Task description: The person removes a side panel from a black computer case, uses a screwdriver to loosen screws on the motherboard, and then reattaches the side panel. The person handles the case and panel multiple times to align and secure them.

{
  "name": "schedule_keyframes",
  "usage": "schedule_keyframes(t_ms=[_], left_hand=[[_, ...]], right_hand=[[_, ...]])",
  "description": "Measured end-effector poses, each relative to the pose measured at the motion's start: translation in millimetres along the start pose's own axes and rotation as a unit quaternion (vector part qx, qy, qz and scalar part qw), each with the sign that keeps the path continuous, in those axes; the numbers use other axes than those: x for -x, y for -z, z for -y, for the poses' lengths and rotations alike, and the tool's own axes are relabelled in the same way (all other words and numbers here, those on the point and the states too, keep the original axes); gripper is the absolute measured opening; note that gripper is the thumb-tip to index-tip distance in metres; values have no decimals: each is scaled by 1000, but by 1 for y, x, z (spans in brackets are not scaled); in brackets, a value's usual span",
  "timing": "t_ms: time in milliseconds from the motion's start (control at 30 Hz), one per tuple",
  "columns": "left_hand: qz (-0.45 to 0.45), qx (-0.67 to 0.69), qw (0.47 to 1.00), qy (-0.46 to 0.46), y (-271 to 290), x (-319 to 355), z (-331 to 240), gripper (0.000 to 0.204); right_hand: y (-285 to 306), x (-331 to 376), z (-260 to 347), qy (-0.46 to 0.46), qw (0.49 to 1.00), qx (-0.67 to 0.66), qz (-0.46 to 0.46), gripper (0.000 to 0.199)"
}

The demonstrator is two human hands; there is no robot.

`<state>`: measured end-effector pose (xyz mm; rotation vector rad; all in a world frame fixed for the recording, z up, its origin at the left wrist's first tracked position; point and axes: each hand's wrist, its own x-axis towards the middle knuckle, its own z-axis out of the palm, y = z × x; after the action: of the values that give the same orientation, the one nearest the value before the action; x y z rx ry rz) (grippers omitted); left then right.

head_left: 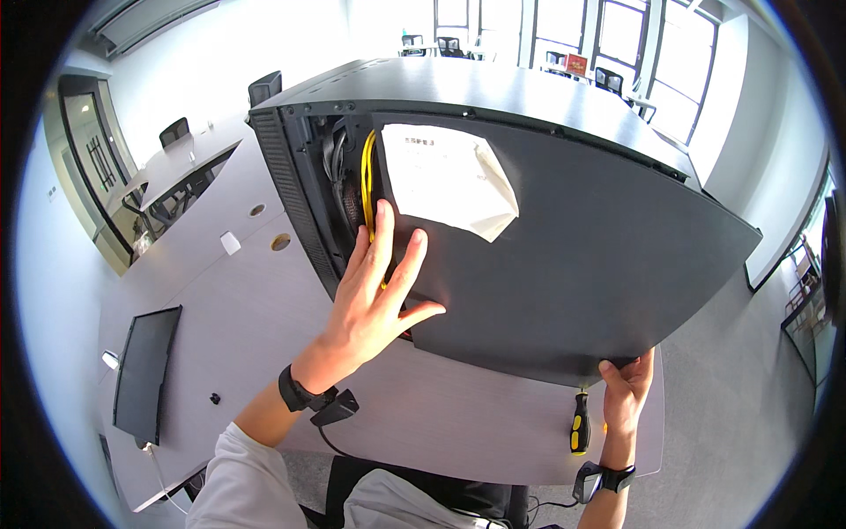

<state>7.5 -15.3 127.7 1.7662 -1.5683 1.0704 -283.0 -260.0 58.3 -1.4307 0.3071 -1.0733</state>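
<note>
A black computer case (493,97) stands on the grey table (247,326). Its dark side panel (582,256) leans against the case, leaving a gap at the left where yellow and black cables (367,181) show. A white sheet of paper (445,176) is stuck to the panel. My left hand (379,300) lies flat on the panel's left edge, fingers spread beside the yellow cable. My right hand (627,388) grips the panel's lower right edge. Both wrists wear black bands.
A screwdriver with a yellow and black handle (579,423) lies on the table under the panel near my right hand. A black monitor (145,370) lies flat at the left. Office chairs and more tables stand behind. The table's front edge is close to my body.
</note>
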Motion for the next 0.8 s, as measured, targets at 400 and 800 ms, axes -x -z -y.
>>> schedule_keyframes(t_ms=[400, 800], left_hand=[[-16, 15, 1000, -9, -3, -13, -4, 114], [-5, -64, 996, -63, -12, -10, 13, 116]], right_hand=[[23, 0, -17, 24, 1000, -4, -7, 74], [34, -7, -19, 44, 999, -8, 31, 64]])
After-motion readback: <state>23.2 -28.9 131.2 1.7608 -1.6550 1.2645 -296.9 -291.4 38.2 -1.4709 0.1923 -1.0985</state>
